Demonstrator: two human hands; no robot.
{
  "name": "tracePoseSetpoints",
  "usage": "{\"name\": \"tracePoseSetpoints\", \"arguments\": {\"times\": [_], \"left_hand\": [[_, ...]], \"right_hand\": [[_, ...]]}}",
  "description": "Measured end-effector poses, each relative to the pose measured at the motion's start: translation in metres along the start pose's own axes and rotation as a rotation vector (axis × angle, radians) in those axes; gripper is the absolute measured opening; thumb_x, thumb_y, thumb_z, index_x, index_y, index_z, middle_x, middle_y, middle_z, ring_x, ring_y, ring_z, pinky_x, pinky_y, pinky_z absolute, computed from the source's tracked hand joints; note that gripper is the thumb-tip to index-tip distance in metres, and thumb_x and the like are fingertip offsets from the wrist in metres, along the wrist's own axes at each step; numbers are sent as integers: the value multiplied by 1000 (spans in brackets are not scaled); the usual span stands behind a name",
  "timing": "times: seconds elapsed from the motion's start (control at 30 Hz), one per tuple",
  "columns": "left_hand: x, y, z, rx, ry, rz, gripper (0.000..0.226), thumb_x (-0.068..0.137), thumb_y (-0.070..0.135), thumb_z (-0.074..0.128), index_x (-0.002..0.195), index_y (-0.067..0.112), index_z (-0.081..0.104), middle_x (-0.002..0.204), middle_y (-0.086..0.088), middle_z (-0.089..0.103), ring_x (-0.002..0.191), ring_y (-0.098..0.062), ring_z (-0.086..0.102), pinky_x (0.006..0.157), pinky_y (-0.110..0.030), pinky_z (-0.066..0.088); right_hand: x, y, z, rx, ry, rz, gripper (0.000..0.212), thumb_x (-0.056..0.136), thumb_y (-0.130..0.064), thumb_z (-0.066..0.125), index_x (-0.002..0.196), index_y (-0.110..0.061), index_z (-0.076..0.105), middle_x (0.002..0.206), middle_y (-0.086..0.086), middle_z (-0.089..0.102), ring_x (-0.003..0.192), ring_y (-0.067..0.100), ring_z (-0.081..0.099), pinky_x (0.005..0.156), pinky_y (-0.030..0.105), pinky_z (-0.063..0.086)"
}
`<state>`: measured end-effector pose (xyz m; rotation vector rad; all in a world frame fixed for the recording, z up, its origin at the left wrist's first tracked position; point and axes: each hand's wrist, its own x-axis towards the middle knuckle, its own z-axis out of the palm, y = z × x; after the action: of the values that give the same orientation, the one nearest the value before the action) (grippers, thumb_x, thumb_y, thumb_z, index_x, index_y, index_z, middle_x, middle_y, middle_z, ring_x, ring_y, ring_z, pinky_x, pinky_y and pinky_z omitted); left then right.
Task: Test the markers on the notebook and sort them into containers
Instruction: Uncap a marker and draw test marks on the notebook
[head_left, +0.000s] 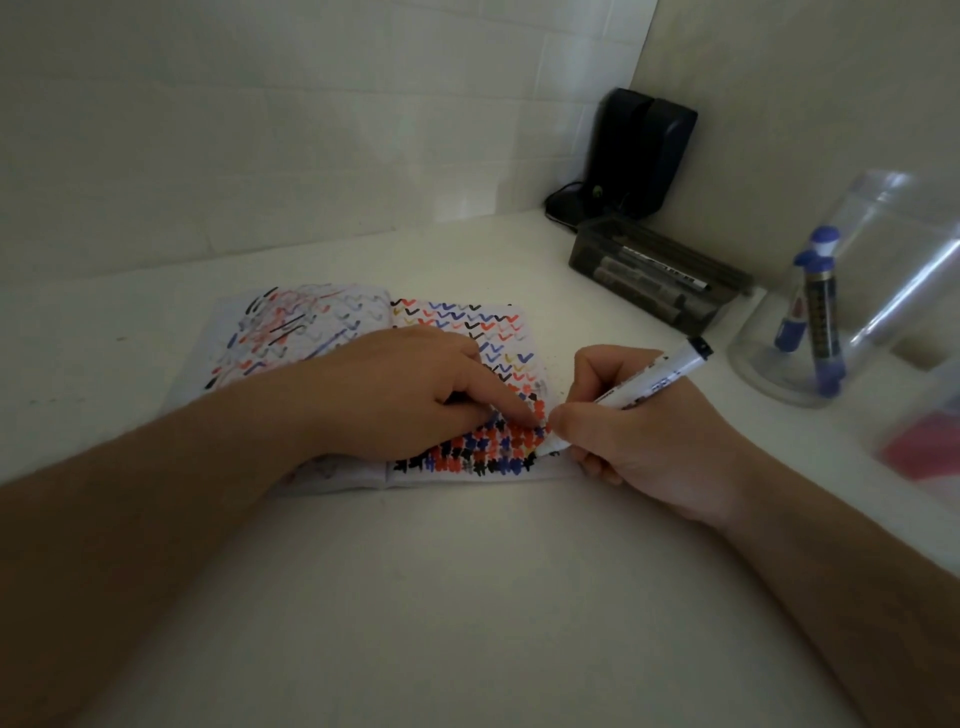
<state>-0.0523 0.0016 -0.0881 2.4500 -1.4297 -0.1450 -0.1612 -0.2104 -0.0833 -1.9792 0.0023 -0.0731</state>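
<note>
Head view: your right hand (639, 431) fingers pinch one white marker (644, 392); left hand (410, 395) fingers, loosely curled, press the scribbled paper notebook (467, 322).

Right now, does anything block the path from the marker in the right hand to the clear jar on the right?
Nothing visible does. The marker is held in the right hand, and bare table lies between it and the clear jar holding blue markers.
</note>
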Motion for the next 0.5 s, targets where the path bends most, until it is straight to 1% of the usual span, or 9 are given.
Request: {"name": "tracePoseSetpoints", "arguments": {"times": [0.1, 0.13, 0.17, 0.23, 0.3, 0.37, 0.43, 0.47, 0.5], "left_hand": [[-3, 4, -3, -17, -14, -48, 45, 108, 31, 43, 133, 68, 48, 108, 26, 57, 105, -2, 52, 89, -27, 42], [-4, 7, -4, -42, -8, -71, 47, 109, 28, 40, 138, 66, 43, 113, 31, 56, 108, 1, 53, 92, -25, 42], [-5, 8, -5, -86, 9, -93, 47, 110, 28, 39, 141, 63, 38, 114, 34, 56, 104, 7, 55, 90, -23, 44], [-6, 6, -4, -209, 60, -124, 36, 109, 29, 40, 137, 51, 33, 104, 28, 65, 88, 4, 62, 78, -26, 50], [-7, 2, -3, -310, 99, -139, 23, 108, 30, 43, 126, 40, 35, 102, 22, 70, 88, -5, 66, 80, -38, 55], [-7, 2, -3, -345, 99, -138, 16, 107, 31, 45, 120, 35, 37, 104, 23, 70, 87, -6, 65, 82, -39, 56], [-7, 3, -5, -355, 99, -121, 14, 108, 30, 45, 119, 34, 37, 105, 26, 69, 84, -6, 64, 77, -34, 55], [-7, 4, -5, -357, 102, -113, 15, 108, 29, 45, 118, 35, 37, 105, 28, 68, 85, -7, 63, 76, -32, 54], [-7, 4, -6, -357, 104, -110, 15, 108, 27, 45, 118, 35, 36, 106, 30, 67, 86, -7, 63, 75, -31, 53]], "right_hand": [[-1, -1, -1, 34, -39, -2, 27, 85, 4, 69, 65, -1, 53, 55, 10, 61, 47, 17, 54, 42, 23, 41], [0, -1, -2, 79, -36, -12, 27, 86, 4, 70, 65, -2, 53, 54, 8, 60, 46, 16, 53, 41, 22, 41], [1, 0, -4, 157, -28, -28, 27, 86, 2, 72, 66, -4, 54, 53, 9, 58, 44, 17, 50, 40, 21, 39], [4, 2, -8, 374, -35, -67, 24, 83, -4, 75, 70, -7, 54, 54, 7, 53, 44, 18, 40, 39, 21, 33], [6, 4, -12, 545, -76, -77, 24, 82, -6, 81, 80, -10, 58, 60, 3, 55, 47, 15, 37, 41, 22, 29], [7, 5, -14, 615, -122, -61, 22, 78, -11, 84, 88, -11, 65, 67, 4, 56, 53, 14, 40, 45, 24, 27], [10, 6, -16, 655, -156, -24, 14, 82, -15, 77, 94, -10, 71, 71, 7, 57, 57, 16, 44, 47, 25, 29], [10, 5, -16, 682, -170, 4, 18, 82, -18, 68, 96, -8, 72, 72, 8, 58, 58, 17, 44, 47, 24, 31], [11, 5, -16, 714, -183, 33, 27, 78, -23, 63, 97, -7, 73, 73, 8, 58, 59, 17, 45, 47, 23, 33]]}}
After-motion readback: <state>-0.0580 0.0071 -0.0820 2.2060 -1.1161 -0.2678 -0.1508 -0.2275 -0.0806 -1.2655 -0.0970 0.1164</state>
